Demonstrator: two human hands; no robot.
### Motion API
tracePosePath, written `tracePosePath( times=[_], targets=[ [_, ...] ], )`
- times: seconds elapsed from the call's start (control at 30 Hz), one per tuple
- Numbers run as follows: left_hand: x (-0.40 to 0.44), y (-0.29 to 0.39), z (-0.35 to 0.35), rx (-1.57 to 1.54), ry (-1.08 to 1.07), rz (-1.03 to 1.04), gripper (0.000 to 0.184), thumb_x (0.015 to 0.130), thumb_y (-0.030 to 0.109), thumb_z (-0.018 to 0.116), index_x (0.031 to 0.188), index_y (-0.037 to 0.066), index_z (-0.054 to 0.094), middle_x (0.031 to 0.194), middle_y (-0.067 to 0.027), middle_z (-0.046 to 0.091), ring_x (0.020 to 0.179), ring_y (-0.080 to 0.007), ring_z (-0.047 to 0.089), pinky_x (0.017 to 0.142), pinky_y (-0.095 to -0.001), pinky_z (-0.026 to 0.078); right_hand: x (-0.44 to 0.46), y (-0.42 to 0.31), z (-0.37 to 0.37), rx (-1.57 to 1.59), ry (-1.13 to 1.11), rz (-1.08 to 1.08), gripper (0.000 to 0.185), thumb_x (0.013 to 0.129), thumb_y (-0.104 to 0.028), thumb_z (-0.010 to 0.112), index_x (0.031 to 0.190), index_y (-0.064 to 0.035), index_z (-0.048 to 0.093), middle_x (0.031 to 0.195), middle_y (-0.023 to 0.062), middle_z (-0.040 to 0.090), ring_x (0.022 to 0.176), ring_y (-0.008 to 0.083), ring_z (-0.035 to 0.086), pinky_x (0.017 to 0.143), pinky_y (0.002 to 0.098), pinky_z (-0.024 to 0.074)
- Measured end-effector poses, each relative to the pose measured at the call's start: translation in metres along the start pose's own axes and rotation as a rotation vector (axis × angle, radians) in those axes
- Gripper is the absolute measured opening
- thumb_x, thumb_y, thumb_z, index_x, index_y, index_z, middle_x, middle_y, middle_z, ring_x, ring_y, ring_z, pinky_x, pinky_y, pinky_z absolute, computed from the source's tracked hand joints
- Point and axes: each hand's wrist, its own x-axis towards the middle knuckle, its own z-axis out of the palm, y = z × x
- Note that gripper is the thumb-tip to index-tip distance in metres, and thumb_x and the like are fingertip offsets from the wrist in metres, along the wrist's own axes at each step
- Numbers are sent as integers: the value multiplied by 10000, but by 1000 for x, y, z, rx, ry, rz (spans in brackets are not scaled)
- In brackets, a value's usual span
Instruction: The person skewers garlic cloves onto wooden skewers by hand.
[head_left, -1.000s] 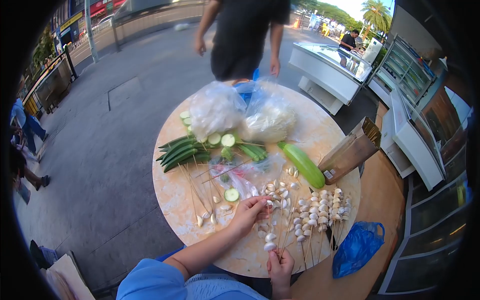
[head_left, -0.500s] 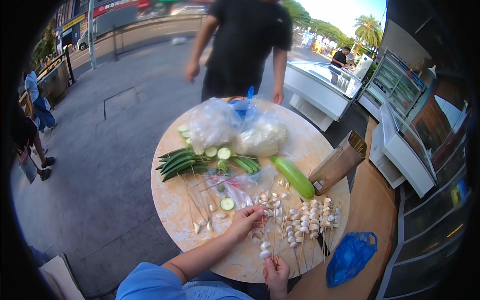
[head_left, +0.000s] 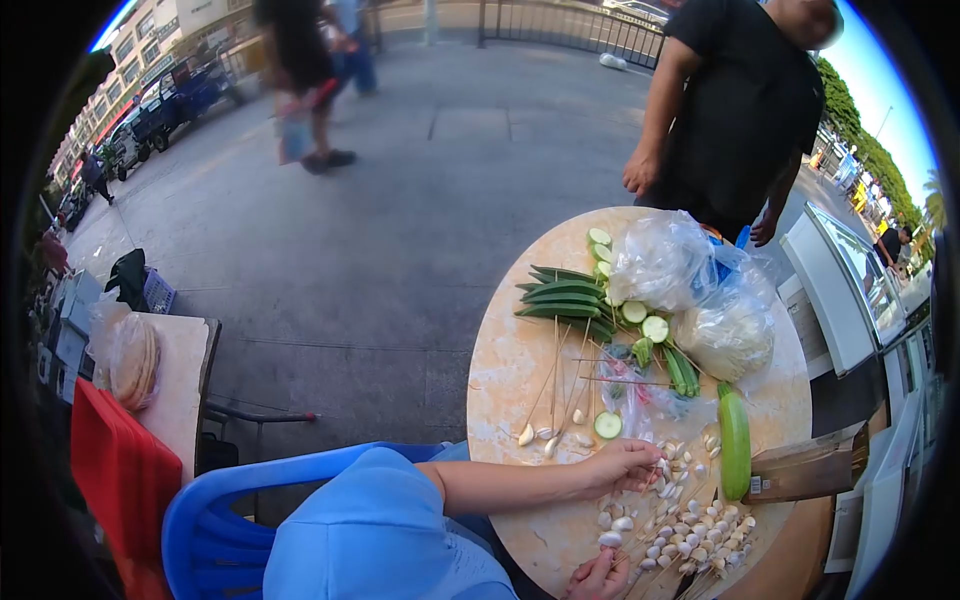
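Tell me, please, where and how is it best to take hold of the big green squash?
Probably just beyond its middle, from above, with fingers and thumb on opposite long sides: the squash lies lengthwise and looks smoothly rounded, while the cardboard box crowds its lower right side.

Soft daylight brightens the round table [head_left: 505, 395], glinting on the plastic bags [head_left: 660, 262] by its far edge, while a person [head_left: 295, 60] beyond its left edge is blurred and the black-rimmed margins bend.
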Motion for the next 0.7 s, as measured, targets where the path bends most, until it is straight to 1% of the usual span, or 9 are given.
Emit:
tracePosePath(
  times=[0.13, 0.2, 0.27, 0.33, 0.4, 0.43, 0.5, 0.53, 0.7],
  targets=[
    [-2, 4, 1, -1, 6, 33, 226, 869, 171, 537, 1062, 54, 543, 856, -23, 603, 736, -88, 590, 611, -212, 500, 12, 4, 7, 65, 33, 19, 102, 861, -101, 528, 785, -56, 477, 499, -27, 366, 403, 48, 332, 373, 191, 244],
    [-2, 8, 3, 64, 38, 40, 238, 870, 177, 537, 1069, 48, 537, 869, -32, 604, 738, -94, 593, 618, -216, 497, 0, 1, -2, 13, -25, -14, 139, 877, -148, 484, 831, -18, 499, 450, -11, 392, 323, 36, 299, 297, 176, 216],
    [-4, 11, 5, 102, 77, 62, 212, 870, 174, 534, 1036, 43, 551, 874, -41, 613, 730, -97, 598, 596, -216, 490, -5, -17, 3, -13, -61, 26, 132, 879, -144, 472, 849, -16, 488, 454, -14, 379, 327, 32, 295, 301, 170, 210],
    [-5, 14, 6, 82, 73, 55, 193, 872, 165, 522, 1014, 38, 555, 873, -49, 615, 730, -107, 609, 572, -216, 492, -4, -17, 3, -8, -52, -20, 128, 878, -140, 473, 846, -16, 487, 465, -15, 385, 335, 29, 299, 301, 171, 211],
    [-3, 11, 3, 103, 92, 76, 211, 873, 175, 515, 1021, 29, 548, 871, -56, 613, 734, -116, 611, 559, -216, 501, -6, -22, 2, 3, -40, -4, 108, 873, -116, 480, 846, -12, 492, 498, -14, 413, 365, 28, 323, 324, 171, 237],
    [-2, 11, 3, 111, 101, 77, 213, 867, 177, 524, 1022, 32, 547, 860, -61, 615, 734, -122, 612, 554, -217, 498, -6, -22, -1, -2, 16, 6, 108, 873, -116, 480, 846, -12, 492, 498, -14, 413, 365, 28, 323, 324, 171, 237],
    [-4, 12, 5, 113, 113, 62, 208, 864, 168, 527, 1025, 38, 545, 858, -70, 616, 734, -126, 611, 546, -221, 492, -5, -22, -2, 47, -36, 28, 78, 853, -72, 528, 845, 1, 501, 549, -22, 447, 441, 25, 388, 413, 172, 310],
    [-3, 13, 4, 109, 104, 61, 206, 863, 165, 527, 1026, 39, 544, 856, -72, 616, 733, -127, 610, 544, -222, 490, -5, -21, -2, 49, -15, 27, 78, 853, -72, 528, 845, 1, 501, 549, -22, 447, 441, 25, 388, 413, 172, 310],
    [-2, 11, 3, 113, 126, 35, 201, 861, 159, 531, 1020, 36, 544, 845, -72, 615, 717, -129, 606, 535, -220, 486, -3, -23, -1, -32, -50, 23, 102, 856, -87, 538, 811, 1, 512, 536, -34, 451, 450, 12, 384, 415, 172, 302]
  ],
)
